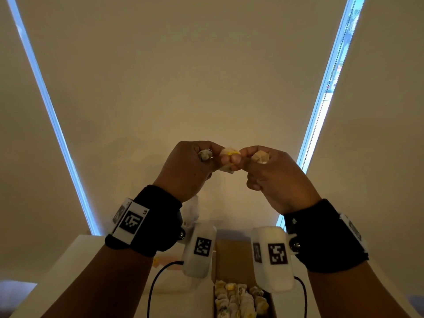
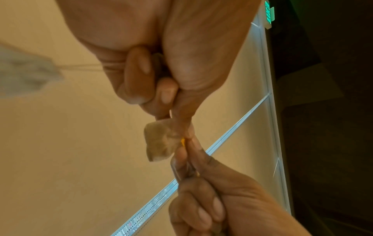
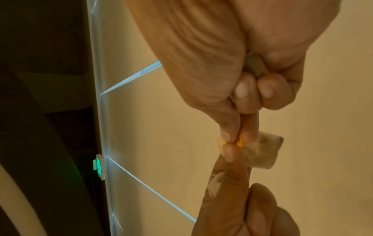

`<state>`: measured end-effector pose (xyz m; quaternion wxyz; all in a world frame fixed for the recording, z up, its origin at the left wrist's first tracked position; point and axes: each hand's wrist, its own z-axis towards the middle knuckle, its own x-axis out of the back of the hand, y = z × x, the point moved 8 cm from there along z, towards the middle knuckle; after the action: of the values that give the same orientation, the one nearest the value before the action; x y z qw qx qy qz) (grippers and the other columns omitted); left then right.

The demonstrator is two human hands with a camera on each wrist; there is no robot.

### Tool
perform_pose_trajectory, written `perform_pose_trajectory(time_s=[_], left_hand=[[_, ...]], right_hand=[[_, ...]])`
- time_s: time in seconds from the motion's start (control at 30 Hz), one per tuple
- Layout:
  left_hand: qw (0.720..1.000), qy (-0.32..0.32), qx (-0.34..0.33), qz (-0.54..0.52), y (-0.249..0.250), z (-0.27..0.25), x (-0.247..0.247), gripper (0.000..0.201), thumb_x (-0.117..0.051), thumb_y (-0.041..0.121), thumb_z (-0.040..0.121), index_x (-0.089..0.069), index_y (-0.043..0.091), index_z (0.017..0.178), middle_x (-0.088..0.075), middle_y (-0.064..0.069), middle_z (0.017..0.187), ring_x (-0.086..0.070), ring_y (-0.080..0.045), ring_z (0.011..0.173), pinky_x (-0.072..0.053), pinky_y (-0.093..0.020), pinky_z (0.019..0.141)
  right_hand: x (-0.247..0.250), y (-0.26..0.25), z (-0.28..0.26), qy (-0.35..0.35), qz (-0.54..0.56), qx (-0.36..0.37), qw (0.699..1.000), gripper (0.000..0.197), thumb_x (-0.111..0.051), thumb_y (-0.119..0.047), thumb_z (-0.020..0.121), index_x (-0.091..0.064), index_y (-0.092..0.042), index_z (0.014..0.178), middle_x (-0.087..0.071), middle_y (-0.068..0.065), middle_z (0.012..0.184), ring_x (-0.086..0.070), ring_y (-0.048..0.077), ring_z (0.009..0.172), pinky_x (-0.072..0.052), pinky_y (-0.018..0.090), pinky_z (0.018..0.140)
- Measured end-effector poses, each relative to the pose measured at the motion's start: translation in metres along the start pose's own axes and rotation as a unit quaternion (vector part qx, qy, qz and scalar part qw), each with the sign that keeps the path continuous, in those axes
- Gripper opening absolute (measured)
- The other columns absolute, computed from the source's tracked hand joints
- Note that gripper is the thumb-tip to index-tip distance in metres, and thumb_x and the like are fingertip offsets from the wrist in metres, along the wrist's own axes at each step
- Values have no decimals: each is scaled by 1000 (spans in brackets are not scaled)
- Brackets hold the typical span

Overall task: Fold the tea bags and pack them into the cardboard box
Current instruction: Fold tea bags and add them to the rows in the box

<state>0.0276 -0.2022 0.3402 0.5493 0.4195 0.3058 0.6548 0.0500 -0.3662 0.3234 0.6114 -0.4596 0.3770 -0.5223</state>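
Note:
Both hands are raised in front of me and pinch one small tea bag (image 1: 229,154) between them at its yellow tag (image 3: 239,142). My left hand (image 1: 192,164) also keeps a folded tea bag (image 1: 205,155) tucked in its curled fingers. My right hand (image 1: 273,175) holds another folded tea bag (image 1: 259,157) the same way. In the left wrist view the shared tea bag (image 2: 159,142) hangs below the left hand's (image 2: 161,63) thumb and finger. The cardboard box (image 1: 231,255) stands open on the table below, with several folded tea bags (image 1: 238,299) inside.
The white table (image 1: 75,260) lies low in the head view. A heap of loose tea bags (image 1: 191,212) shows behind my left wrist. Closed window blinds (image 1: 206,76) fill the background. Black cables (image 1: 156,281) run from the wrist cameras beside the box.

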Motion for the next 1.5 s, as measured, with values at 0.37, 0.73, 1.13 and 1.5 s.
perform_pose_trajectory(time_s=[0.37, 0.73, 1.13, 1.5], left_hand=[[998, 29, 30, -43, -5, -4, 9, 11, -69, 15, 95, -76, 7, 92, -69, -3, 65, -34, -12, 46, -31, -17, 40], [998, -43, 40, -21, -4, -5, -6, 16, -74, 23, 91, -76, 14, 104, -62, -15, 65, -37, -12, 46, -32, -23, 42], [998, 56, 18, 20, -15, 8, -6, 12, -76, 20, 91, -79, 11, 97, -56, 12, 50, -43, -5, 43, -36, -13, 44], [987, 118, -16, 108, -16, 12, -7, 19, -82, 40, 81, -79, 22, 80, -63, 17, 53, -55, -1, 49, -44, -14, 51]], right_hand=[[-5, 17, -5, -97, 352, -94, 926, 8, -40, -7, 75, -36, -13, 77, -39, 12, 81, -39, 21, 60, -40, 33, 57], [7, 22, 1, -49, 165, -33, 985, 11, -57, -4, 93, -51, -13, 96, -71, 0, 89, -67, 17, 84, -55, 32, 78], [11, 13, -4, 38, 79, 88, 992, 26, -64, 7, 89, -72, -16, 79, -73, 15, 94, -71, 31, 93, -60, 35, 83], [4, 2, -11, 36, -67, 193, 978, 20, -75, -3, 85, -78, -14, 101, -78, -5, 101, -74, 13, 95, -59, 26, 85]])
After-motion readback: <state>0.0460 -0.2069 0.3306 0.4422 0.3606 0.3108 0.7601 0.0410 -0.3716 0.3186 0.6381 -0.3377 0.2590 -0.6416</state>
